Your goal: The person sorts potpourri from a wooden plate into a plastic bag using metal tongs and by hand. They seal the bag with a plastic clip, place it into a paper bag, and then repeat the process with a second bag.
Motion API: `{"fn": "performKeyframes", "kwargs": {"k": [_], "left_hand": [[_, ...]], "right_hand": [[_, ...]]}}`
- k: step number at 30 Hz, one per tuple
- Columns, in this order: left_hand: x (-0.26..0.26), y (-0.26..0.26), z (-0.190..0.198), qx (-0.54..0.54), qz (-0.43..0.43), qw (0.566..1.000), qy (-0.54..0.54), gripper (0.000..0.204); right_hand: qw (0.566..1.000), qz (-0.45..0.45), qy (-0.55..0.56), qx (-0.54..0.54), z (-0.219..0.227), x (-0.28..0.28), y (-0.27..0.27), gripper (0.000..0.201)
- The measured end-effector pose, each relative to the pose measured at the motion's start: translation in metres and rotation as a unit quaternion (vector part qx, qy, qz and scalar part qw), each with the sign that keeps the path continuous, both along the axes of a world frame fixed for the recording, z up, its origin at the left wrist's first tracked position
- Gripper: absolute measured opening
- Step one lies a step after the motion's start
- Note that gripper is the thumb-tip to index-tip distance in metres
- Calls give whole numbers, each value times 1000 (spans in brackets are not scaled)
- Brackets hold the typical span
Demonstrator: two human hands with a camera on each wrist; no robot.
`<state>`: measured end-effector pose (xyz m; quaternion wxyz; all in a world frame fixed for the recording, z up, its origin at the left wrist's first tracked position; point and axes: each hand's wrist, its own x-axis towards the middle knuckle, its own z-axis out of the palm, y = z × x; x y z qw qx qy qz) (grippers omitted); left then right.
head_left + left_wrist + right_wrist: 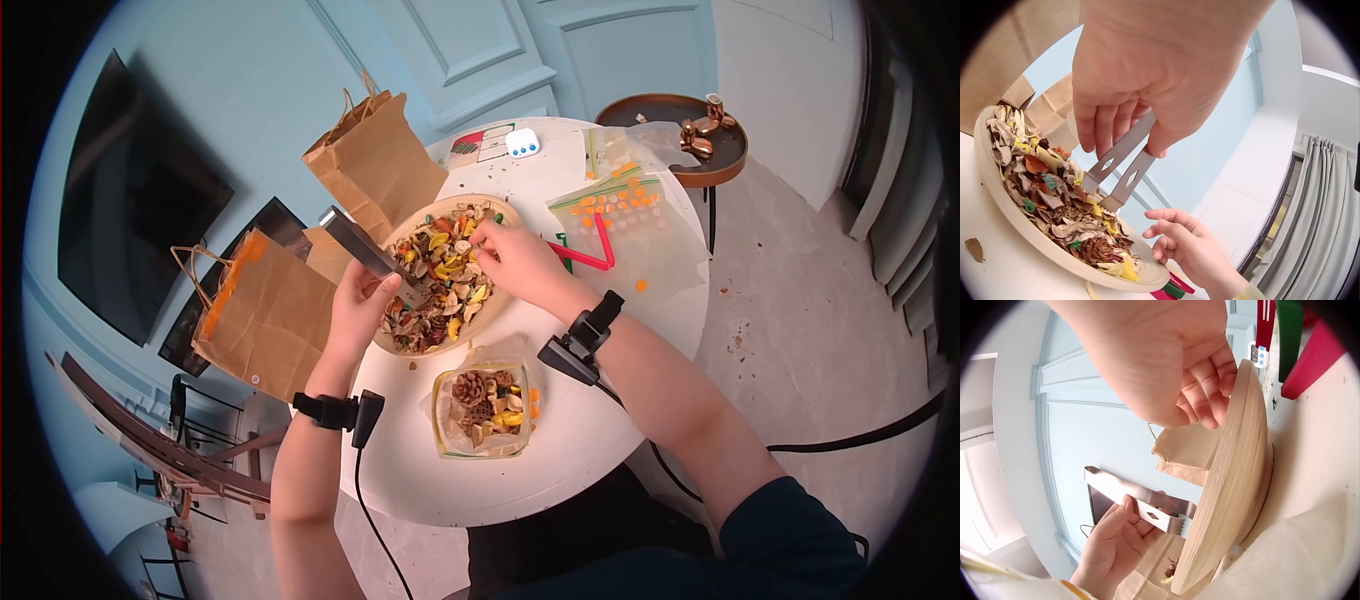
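Observation:
A wooden bowl on the round table holds a heap of potpourri made up of dried petals, cones and yellow and green pieces. My left hand grips metal tongs between thumb and fingers at the bowl's left side. In the left wrist view the tongs' toothed tips point down at the potpourri, apart, with nothing visible between them. On the opposite side my right hand reaches over the rim with loosely bent fingers, close above the petals. No object shows in its fingers.
A clear bag of potpourri stands in front of the bowl. Red strips and zip bags with orange pieces lie to the right. Paper bags are at the left and behind; a white timer sits at the back.

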<state>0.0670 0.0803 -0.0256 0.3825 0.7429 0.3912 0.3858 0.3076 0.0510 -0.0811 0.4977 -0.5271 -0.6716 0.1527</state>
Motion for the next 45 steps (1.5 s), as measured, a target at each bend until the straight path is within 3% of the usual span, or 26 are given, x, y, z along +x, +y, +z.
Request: {"fn": "performKeyframes", "kwargs": {"k": [9,15,18,20,24,26,28,32,36,39,42,45], "left_hand": [[6,-4,-10,23,-14,998,55,43],[9,-1,-13,39,20,996,80,39],[5,-1,-10,42,41,997,57,34],[0,-5,-3,57,28,998,-14,31],[4,-50,27,15,-16,995,-100,34],[0,-70,30,9,-29,995,-94,37],[-2,-90,30,-10,-94,995,-43,38],[-2,-119,29,-44,-94,995,-4,38],[-22,-101,27,-22,-79,996,-42,38],[-28,-69,35,45,-6,998,-53,37],[-32,-32,26,77,67,993,-61,39],[-44,0,7,104,71,992,-24,41]], "right_hand": [[1000,0,-2,-14,1,0,0,18],[1000,1,-6,-4,0,0,0,18],[1000,4,1,-3,-1,1,0,18],[1000,4,-8,0,0,1,0,19],[1000,3,-11,-3,0,1,0,19],[1000,-1,-11,-7,0,1,-1,20],[1000,2,-8,-9,1,0,-2,20],[1000,1,-3,-13,-2,0,1,20],[1000,1,-10,-3,-3,0,2,19],[1000,1,-9,-11,-2,0,1,19],[1000,4,-6,-19,-1,0,0,18],[1000,4,-3,-18,0,0,-1,18]]}}
